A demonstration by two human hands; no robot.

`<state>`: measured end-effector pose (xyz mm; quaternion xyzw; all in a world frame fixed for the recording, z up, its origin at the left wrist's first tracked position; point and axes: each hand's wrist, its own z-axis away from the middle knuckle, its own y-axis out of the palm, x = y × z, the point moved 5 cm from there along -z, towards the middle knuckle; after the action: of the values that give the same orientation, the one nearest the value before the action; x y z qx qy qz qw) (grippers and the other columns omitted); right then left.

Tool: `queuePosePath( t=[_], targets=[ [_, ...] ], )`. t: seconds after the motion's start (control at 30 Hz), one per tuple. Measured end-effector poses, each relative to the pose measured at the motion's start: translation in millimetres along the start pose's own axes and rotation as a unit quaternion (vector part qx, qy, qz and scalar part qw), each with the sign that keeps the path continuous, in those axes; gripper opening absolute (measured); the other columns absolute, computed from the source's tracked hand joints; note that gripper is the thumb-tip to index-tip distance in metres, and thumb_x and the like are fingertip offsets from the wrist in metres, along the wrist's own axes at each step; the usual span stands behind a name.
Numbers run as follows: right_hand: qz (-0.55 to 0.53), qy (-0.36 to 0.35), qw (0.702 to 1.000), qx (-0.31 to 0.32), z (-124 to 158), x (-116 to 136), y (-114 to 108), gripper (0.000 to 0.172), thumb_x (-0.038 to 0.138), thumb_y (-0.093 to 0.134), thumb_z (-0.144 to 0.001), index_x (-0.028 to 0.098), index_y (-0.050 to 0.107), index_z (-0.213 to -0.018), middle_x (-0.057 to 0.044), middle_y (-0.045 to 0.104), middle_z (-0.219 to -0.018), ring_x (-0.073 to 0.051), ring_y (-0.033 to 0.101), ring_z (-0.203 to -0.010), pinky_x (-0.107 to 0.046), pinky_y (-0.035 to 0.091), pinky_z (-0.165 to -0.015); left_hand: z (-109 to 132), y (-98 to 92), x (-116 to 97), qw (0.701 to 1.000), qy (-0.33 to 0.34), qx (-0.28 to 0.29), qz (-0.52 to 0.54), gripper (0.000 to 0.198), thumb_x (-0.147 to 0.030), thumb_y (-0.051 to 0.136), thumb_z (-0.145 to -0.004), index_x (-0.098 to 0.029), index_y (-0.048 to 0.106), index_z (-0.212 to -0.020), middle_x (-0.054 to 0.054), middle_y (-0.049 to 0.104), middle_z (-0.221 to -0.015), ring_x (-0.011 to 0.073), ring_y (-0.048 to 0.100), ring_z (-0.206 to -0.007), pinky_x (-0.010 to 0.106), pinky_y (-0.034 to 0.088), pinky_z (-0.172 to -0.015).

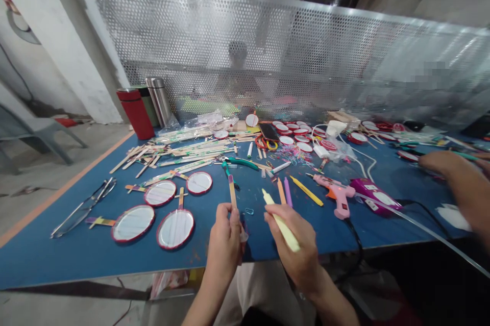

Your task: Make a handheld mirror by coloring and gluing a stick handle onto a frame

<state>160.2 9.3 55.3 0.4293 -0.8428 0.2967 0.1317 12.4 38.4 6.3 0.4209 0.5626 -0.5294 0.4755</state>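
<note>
My left hand (225,242) is closed round the lower end of a wooden craft stick (231,191) with a coloured tip, held upright over the near edge of the blue table (76,249). My right hand (294,244) grips a pale yellow marker (279,219), its tip pointing up and left toward the stick. The two hands are a short gap apart. A small blue clip (249,210) lies on the table between them.
Several round red-rimmed paddles on sticks (176,228) lie left of my hands, with metal tongs (82,207) further left. A pink glue gun (337,196), loose markers, sticks and lids cover the middle. Flasks (136,111) stand at the back left. Another person's arm (459,183) reaches in at right.
</note>
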Motion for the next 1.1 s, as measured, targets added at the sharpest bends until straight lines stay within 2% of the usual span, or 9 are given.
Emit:
queuePosePath(
  t=[0.17,0.33,0.4,0.53,0.6,0.67,0.77,0.97,1.1],
  targets=[
    [0.373,-0.067,0.906,0.189,-28,-55,-20,0.023,0.009,0.049,-0.09,0.017,0.066,-0.103,-0.009,0.069,-0.083,-0.024,0.059,-0.081,-0.034,0.044,-0.07,0,0.1,-1,1.0,0.001,-0.007,-0.028,0.029,-0.05,0.035,-0.091,-0.023,0.045,-0.084,-0.007,0.052,-0.053,0.0135,0.05,-0.039,0.023,0.036,-0.043],
    [0.472,-0.075,0.83,0.289,-32,-100,-36,0.035,0.0,0.049,-0.085,0.02,0.067,-0.108,-0.006,0.068,-0.077,-0.022,0.059,-0.076,-0.033,0.042,-0.071,2,1.4,-2,1.0,-0.012,-0.001,-0.015,0.028,-0.05,0.034,-0.091,-0.024,0.044,-0.083,-0.008,0.051,-0.049,0.0142,0.05,-0.037,0.023,0.035,-0.044],
    [0.464,-0.068,0.847,0.25,-33,-95,-39,0.042,0.001,0.044,-0.087,0.02,0.062,-0.12,-0.007,0.068,-0.08,-0.022,0.06,-0.076,-0.034,0.043,-0.071,2,1.1,-3,1.0,-0.007,-0.002,-0.026,0.027,-0.048,0.035,-0.091,-0.024,0.044,-0.084,-0.007,0.053,-0.051,0.0156,0.054,-0.042,0.024,0.037,-0.046],
    [0.275,-0.027,0.952,0.13,-29,-51,-32,0.029,0.015,0.04,-0.094,0.018,0.061,-0.115,-0.009,0.07,-0.094,-0.023,0.064,-0.088,-0.036,0.047,-0.078,0,-0.2,-2,0.999,0.002,-0.007,-0.038,0.027,-0.048,0.033,-0.091,-0.024,0.045,-0.086,-0.004,0.055,-0.054,0.0189,0.059,-0.053,0.026,0.039,-0.051],
    [0.12,0.021,0.974,0.19,-21,-25,-11,0.019,0.024,0.046,-0.095,0.021,0.061,-0.107,-0.005,0.069,-0.095,-0.019,0.064,-0.086,-0.029,0.049,-0.076,-1,-1.0,-1,0.999,0.012,-0.008,-0.039,0.027,-0.048,0.032,-0.091,-0.024,0.044,-0.085,-0.004,0.055,-0.056,0.0191,0.059,-0.054,0.027,0.04,-0.053],
    [0.021,0.041,0.954,0.296,-10,0,13,0.019,0.03,0.052,-0.094,0.022,0.061,-0.108,-0.003,0.068,-0.09,-0.017,0.063,-0.082,-0.026,0.048,-0.071,-2,-2.1,-1,0.999,0.022,-0.009,-0.04,0.028,-0.049,0.033,-0.089,-0.024,0.044,-0.084,-0.004,0.056,-0.057,0.0191,0.058,-0.053,0.028,0.04,-0.054],
    [-0.034,0.083,0.936,0.34,-4,17,31,0.019,0.035,0.059,-0.091,0.02,0.062,-0.101,-0.003,0.066,-0.092,-0.017,0.061,-0.084,-0.026,0.046,-0.072,-4,-4.8,0,0.999,0.024,-0.02,-0.039,0.03,-0.052,0.032,-0.087,-0.024,0.044,-0.084,-0.004,0.055,-0.056,0.0195,0.057,-0.052,0.029,0.041,-0.054],
    [-0.046,0.103,0.915,0.388,-7,10,31,0.003,0.019,0.059,-0.089,0.018,0.062,-0.089,-0.002,0.063,-0.089,-0.015,0.058,-0.083,-0.024,0.042,-0.072,-4,-5.1,0,0.998,0.036,-0.031,-0.042,0.03,-0.051,0.034,-0.086,-0.024,0.045,-0.084,-0.004,0.055,-0.057,0.0195,0.058,-0.053,0.029,0.043,-0.053],
    [-0.04,0.112,0.906,0.406,-8,5,23,0.005,0.014,0.06,-0.085,0.018,0.06,-0.083,0.0,0.062,-0.081,-0.012,0.055,-0.075,-0.022,0.039,-0.066,-2,2.1,4,1.0,-0.004,0.024,0.002,0.03,-0.054,0.035,-0.087,-0.024,0.042,-0.087,-0.007,0.052,-0.052,0.0169,0.055,-0.04,0.026,0.042,-0.041]
  ],
)
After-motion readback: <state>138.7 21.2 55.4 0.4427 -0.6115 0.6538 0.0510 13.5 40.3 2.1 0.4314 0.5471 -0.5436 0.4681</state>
